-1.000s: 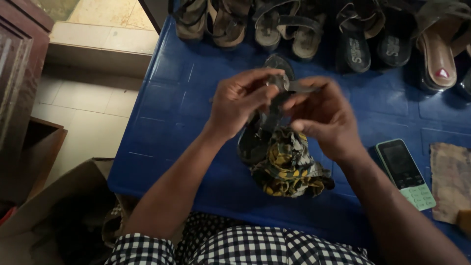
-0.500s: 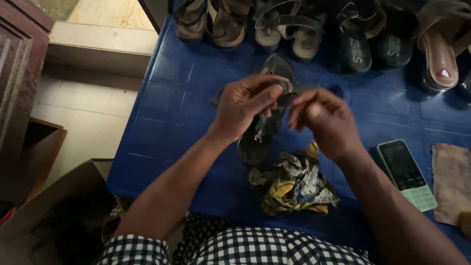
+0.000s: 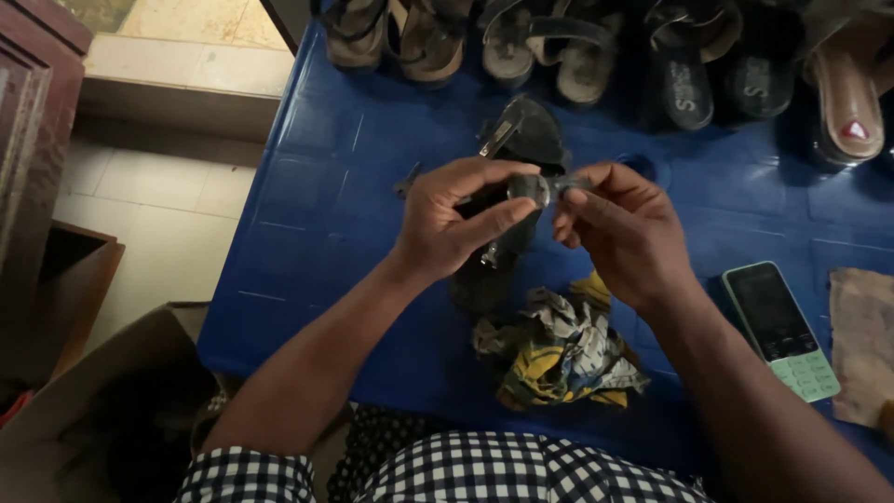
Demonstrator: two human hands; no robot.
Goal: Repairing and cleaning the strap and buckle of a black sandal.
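Above the blue table (image 3: 307, 186), left hand (image 3: 456, 224) and right hand (image 3: 619, 228) both pinch a dark sandal's (image 3: 521, 149) greyish strap (image 3: 540, 186), its sole toward twelve o'clock.

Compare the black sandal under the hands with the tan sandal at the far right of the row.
The black sandal lies alone mid-table, partly hidden behind the left hand and right hand, which pinch its strap; the tan sandal stands untouched in the row at the table's far edge. The black sandal is dark all over; the tan sandal has a light brown footbed with a small red mark. Both rest on the blue table.
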